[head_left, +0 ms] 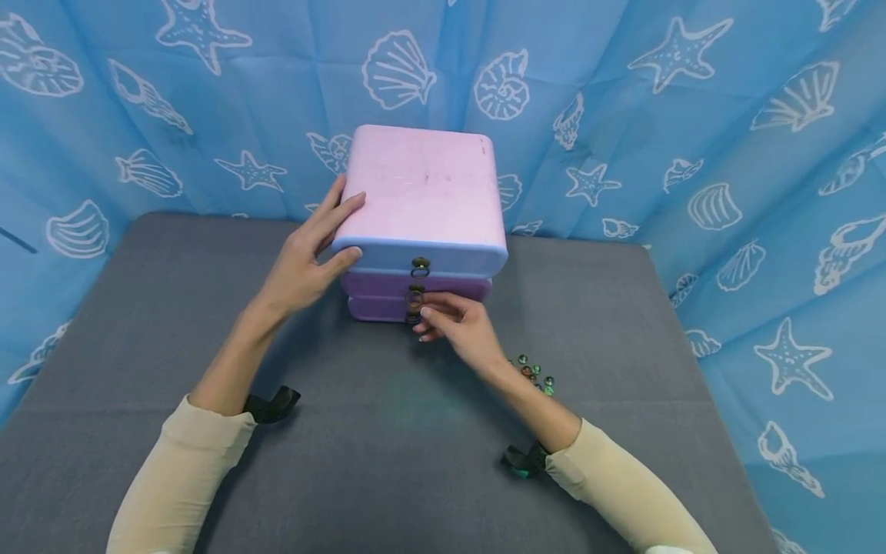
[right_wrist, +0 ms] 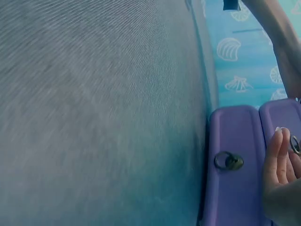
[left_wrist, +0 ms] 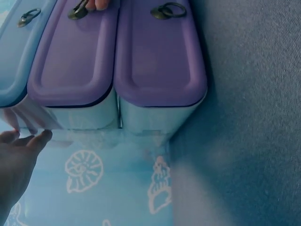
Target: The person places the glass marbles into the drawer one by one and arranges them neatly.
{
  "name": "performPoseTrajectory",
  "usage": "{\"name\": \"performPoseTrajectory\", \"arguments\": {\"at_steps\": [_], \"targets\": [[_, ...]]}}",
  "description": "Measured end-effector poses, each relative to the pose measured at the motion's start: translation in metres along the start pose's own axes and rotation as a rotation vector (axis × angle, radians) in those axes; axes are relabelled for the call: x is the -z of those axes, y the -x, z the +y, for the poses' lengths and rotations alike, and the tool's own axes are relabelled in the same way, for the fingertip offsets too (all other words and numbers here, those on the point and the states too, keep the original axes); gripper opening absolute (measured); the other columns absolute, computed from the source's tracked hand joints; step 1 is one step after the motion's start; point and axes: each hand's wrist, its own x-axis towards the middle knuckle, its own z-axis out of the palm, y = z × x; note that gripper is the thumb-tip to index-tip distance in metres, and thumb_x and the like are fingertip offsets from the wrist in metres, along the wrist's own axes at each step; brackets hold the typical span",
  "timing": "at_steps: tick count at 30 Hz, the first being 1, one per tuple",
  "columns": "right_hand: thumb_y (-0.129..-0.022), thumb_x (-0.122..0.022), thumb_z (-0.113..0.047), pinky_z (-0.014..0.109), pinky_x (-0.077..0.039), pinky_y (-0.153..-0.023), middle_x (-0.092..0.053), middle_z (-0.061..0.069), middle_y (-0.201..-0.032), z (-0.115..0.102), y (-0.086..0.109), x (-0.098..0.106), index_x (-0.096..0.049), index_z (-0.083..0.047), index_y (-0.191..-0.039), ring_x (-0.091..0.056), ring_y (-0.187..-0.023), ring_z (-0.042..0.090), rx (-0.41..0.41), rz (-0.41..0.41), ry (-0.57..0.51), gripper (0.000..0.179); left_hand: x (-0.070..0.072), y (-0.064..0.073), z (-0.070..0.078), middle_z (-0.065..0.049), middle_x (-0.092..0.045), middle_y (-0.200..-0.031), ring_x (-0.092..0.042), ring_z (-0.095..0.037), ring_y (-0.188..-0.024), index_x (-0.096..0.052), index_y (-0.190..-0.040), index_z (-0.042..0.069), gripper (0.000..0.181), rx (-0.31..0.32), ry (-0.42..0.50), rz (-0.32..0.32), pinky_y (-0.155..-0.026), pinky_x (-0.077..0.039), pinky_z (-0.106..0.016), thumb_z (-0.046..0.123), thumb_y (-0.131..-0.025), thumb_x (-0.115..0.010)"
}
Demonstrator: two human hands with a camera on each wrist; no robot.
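A small drawer cabinet point(head_left: 424, 185) with a pink top stands at the back of the table. Its top drawer point(head_left: 374, 256) is blue; the middle drawer point(left_wrist: 70, 61) and bottom drawer point(left_wrist: 160, 61) are purple, each with a bronze ring pull. My left hand point(head_left: 304, 258) rests against the cabinet's left side near the top edge, fingers extended and thumb by the front corner. My right hand point(head_left: 464, 327) is at the middle drawer's front, its fingertips pinching that drawer's ring pull point(head_left: 414, 298). In the right wrist view, the bottom ring pull point(right_wrist: 229, 161) hangs free beside the hand.
Several glass marbles point(head_left: 533, 373) lie on the grey tabletop point(head_left: 388, 462), partly hidden behind the right forearm. A blue curtain point(head_left: 277, 100) with white seashell and starfish prints hangs close behind the cabinet and along the right side.
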Motion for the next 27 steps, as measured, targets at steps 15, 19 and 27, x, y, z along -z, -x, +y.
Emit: {"name": "performPoseTrajectory", "arguments": {"at_steps": [15, 19, 27], "targets": [[-0.103, -0.057, -0.013, 0.032, -0.061, -0.07, -0.074, 0.018, -0.101, 0.006, -0.012, -0.02, -0.067, 0.007, -0.116, -0.071, -0.074, 0.015, -0.055, 0.041, -0.09, 0.027, -0.003, -0.001, 0.017, -0.027, -0.016, -0.161, -0.024, -0.035, -0.147, -0.048, -0.142, -0.007, 0.055, -0.04, 0.075, 0.045, -0.109, -0.037, -0.023, 0.02, -0.096, -0.064], [-0.102, -0.057, -0.011, 0.035, -0.061, -0.071, -0.074, 0.017, -0.099, 0.007, -0.01, -0.021, -0.068, 0.007, -0.112, -0.072, -0.076, 0.016, -0.049, 0.042, -0.077, 0.024, -0.004, -0.002, 0.018, -0.026, -0.017, -0.161, -0.026, -0.034, -0.147, -0.048, -0.142, -0.007, 0.055, -0.031, 0.071, 0.048, -0.108, -0.038, -0.023, 0.017, -0.096, -0.065], [-0.101, -0.058, -0.01, 0.037, -0.061, -0.073, -0.073, 0.021, -0.096, 0.005, -0.002, -0.023, -0.069, 0.009, -0.111, -0.073, -0.078, 0.018, -0.032, 0.01, -0.08, 0.024, -0.003, -0.002, 0.021, -0.026, -0.019, -0.16, -0.03, -0.034, -0.145, -0.049, -0.142, -0.006, 0.052, -0.017, 0.054, 0.061, -0.108, -0.04, -0.028, 0.011, -0.095, -0.066]]}}
